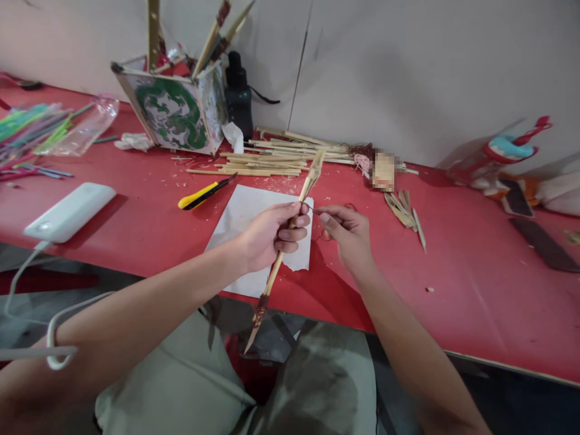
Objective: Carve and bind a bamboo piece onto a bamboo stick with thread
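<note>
Above the table's front edge, my left hand (267,235) is closed around a slim bamboo stick (272,277) held at a slant. Brown cord (260,307) wraps the stick near its pointed lower end. At the upper end, pale split or leaf-like pieces (313,172) lie against it. My right hand (351,238), just to the right, pinches a thin brown cord (310,207) that runs to the stick by my left thumb. A loose loop of cord (322,235) shows beside the right fingers. Under my hands lies a white sheet of paper (238,235).
A yellow utility knife (199,196) lies left of the paper. Behind are several bamboo sticks (267,163), a dragon-patterned holder (170,112) and a black bottle (238,99). A white power bank (70,211) with a cable sits left; dry leaf pieces (403,211) lie right.
</note>
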The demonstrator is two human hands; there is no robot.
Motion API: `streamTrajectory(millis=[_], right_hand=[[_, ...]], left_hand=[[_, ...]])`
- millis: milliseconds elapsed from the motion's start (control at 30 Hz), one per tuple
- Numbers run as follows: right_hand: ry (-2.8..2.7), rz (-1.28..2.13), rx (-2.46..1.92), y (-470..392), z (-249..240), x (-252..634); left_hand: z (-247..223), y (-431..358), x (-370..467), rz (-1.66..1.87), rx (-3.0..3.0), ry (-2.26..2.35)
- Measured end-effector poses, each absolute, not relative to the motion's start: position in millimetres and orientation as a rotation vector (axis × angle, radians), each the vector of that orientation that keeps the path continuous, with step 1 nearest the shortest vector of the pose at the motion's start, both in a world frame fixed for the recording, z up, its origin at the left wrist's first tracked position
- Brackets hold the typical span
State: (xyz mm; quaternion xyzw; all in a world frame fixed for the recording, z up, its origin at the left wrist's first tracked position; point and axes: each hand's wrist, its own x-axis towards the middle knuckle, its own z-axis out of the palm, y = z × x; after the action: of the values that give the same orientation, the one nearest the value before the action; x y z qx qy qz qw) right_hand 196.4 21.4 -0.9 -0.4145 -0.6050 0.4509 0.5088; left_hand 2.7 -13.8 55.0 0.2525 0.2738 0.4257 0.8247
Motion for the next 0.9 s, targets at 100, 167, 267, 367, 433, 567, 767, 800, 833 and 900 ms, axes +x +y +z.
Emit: streamTrajectory(millis=[100, 167, 267, 367, 433, 567, 767, 800, 833, 900], right_hand=[[-1.413, 1.192, -0.952, 22, -2, 195], [-1.366, 1.27, -0.935, 21, -1, 194], [-1.305, 1.343, -0.927, 21, 2, 194], [-1.28, 1.375, -0.947, 21, 4, 195], [-1.274, 1.4, -0.936, 21, 4, 195], [-1.27, 1.467, -0.885, 21, 3, 194], [-1.231, 1.506, -0.896, 20, 5, 192], [-1.233, 1.505, -0.893, 19, 5, 192], [-1.235, 1.503, -0.893, 19, 5, 193], [-1.236, 1.494, -0.907, 19, 6, 194]], left_hand=[[54, -15, 3, 0.894, 0.547, 0.57], [53, -16, 3, 0.894, 0.55, 0.564], [53, -17, 5, 0.886, 0.551, 0.563], [53, -19, 8, 0.875, 0.552, 0.565], [53, -21, 10, 0.87, 0.554, 0.558], [53, -25, 13, 0.852, 0.54, 0.562], [51, -27, 16, 0.839, 0.524, 0.57], [50, -27, 16, 0.834, 0.527, 0.561], [50, -27, 16, 0.828, 0.53, 0.552], [50, -26, 16, 0.809, 0.544, 0.538]])
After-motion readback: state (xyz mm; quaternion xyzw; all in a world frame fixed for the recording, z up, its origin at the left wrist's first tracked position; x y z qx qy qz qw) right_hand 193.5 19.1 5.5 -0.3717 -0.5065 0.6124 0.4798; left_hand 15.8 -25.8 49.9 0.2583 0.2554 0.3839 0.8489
